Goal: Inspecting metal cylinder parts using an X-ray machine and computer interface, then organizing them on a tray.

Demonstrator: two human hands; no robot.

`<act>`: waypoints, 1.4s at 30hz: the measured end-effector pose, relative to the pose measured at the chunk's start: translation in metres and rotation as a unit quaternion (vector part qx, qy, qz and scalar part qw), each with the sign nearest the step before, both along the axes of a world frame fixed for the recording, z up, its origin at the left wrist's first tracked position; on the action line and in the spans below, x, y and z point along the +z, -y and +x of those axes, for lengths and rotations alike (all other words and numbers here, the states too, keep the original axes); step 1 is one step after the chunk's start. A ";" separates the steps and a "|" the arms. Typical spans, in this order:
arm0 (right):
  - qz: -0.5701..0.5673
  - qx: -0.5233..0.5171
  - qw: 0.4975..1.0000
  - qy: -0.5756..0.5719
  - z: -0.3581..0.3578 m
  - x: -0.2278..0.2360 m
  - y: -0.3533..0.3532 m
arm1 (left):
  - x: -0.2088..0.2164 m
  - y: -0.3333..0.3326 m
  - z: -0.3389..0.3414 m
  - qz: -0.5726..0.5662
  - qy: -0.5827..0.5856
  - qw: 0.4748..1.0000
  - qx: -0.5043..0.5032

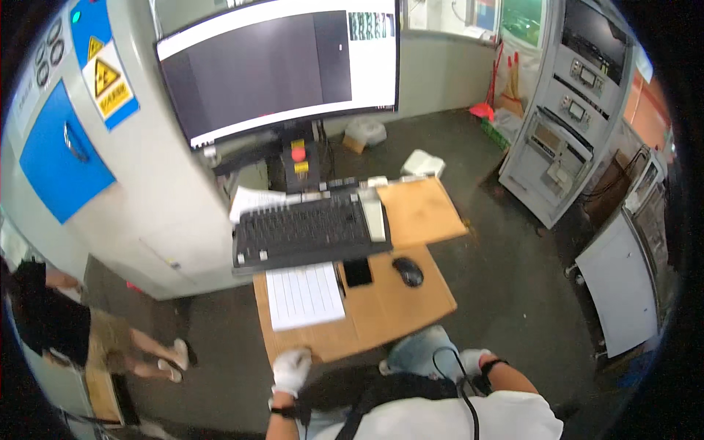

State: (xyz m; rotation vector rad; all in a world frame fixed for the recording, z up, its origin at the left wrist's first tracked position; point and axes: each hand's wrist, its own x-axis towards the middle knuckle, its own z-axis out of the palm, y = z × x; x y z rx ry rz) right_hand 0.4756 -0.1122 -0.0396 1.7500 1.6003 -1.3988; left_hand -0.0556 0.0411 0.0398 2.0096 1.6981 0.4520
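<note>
My left hand (292, 370), in a white glove, rests at the near left corner of a cardboard-covered board (389, 315). Its fingers look curled, and whatever they may hold is hidden. Beside my bent knee in pale blue jeans (422, 352) is my right hand (475, 361), also gloved in white; its fingers cannot be made out. On the board lie a ruled paper sheet (304, 297), a small black pad (358, 272) and a black computer mouse (408, 271). Behind them a black keyboard (301, 229) sits on a raised tray, touched by neither hand.
A large monitor (257, 73) stands behind the keyboard, above a red push button (298, 154). A grey cabinet with a blue door panel (66, 154) rises at left. Another person (51, 315) stands at far left. An equipment rack (565, 117) and a white-sided console (620, 286) are at right.
</note>
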 end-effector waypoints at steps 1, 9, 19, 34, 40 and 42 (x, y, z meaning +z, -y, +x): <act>0.044 -0.008 0.999 0.029 0.029 -0.033 0.001 | -0.017 -0.009 0.010 0.059 0.051 0.997 -0.020; 0.627 -0.247 0.739 0.022 -0.016 0.090 -0.023 | -0.043 0.073 0.028 0.022 0.005 0.997 0.069; 0.594 -0.149 0.790 0.029 -0.048 0.072 -0.111 | -0.056 0.092 0.049 0.038 -0.022 0.993 0.110; 0.633 -0.123 0.758 0.094 -0.075 0.067 -0.143 | -0.045 0.064 0.038 0.267 -0.159 0.924 0.224; 0.674 -0.082 0.728 0.092 -0.078 0.045 -0.179 | -0.043 0.023 0.022 0.238 -0.150 0.931 0.233; 0.674 -0.082 0.729 0.086 -0.074 0.040 -0.182 | -0.047 0.010 0.026 0.136 -0.136 0.944 0.268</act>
